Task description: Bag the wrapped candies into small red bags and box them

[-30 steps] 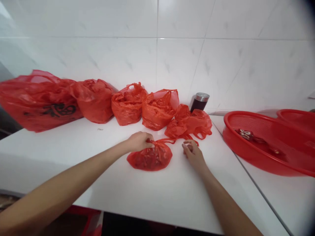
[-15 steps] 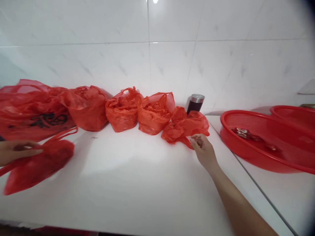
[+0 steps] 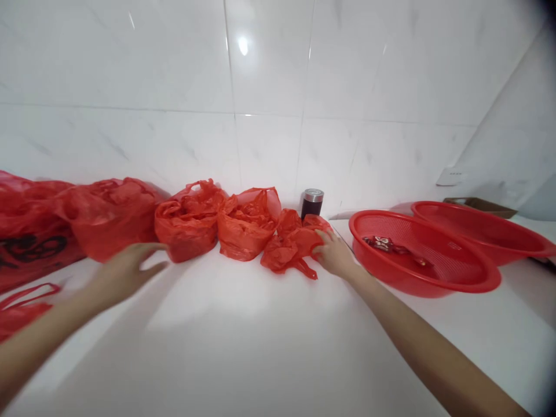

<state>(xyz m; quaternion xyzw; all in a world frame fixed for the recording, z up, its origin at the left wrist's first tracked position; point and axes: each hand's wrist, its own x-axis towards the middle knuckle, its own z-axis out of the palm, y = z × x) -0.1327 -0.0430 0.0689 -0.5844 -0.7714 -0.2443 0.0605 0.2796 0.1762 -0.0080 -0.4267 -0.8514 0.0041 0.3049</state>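
Observation:
My left hand [image 3: 130,272] is raised over the left part of the table with thumb and fingers apart, holding nothing. Its fingertips are close in front of a filled red plastic bag [image 3: 186,231]. My right hand [image 3: 333,253] rests against the right side of a crumpled red plastic bag [image 3: 291,243], fingers spread and touching the plastic. One loose handle of that bag points toward me. At the left edge lies a small red plastic bag [image 3: 21,318] with its handles up, partly out of view.
More filled red bags line the tiled wall: one [image 3: 249,226], a larger one [image 3: 110,217] and one with black print [image 3: 35,243]. A dark cup with a silver lid [image 3: 313,202] stands behind. Red baskets [image 3: 425,282] [image 3: 486,231] sit right, the nearer holding small dark-red packets [image 3: 391,246].
My left hand has let go of the small red bag and moved right, opening. My right hand has shifted from the crumpled bag's loose end onto its side. The view has turned right.

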